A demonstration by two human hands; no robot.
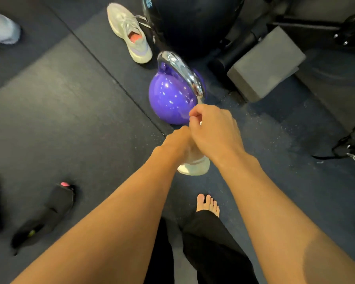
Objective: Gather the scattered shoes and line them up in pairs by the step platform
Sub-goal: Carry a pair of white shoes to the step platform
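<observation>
Just short of the purple kettlebell (172, 99), the left hand (177, 143) grips a pale shoe (195, 167), the right hand (213, 132) fingers curled above it, pinch uncertain; the second pale shoe (129, 31) lies ahead-left, pointing away, nearer the left hand.

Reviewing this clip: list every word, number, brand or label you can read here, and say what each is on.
"lbS": pale blue letters on the glossy black weight at the top edge, beside the dark ball; anything before it is cut off.
Yellow-green mark on the black shoe: too blurred to read.
Purple kettlebell, grey sneaker, pale shoe: no text visible.
</observation>
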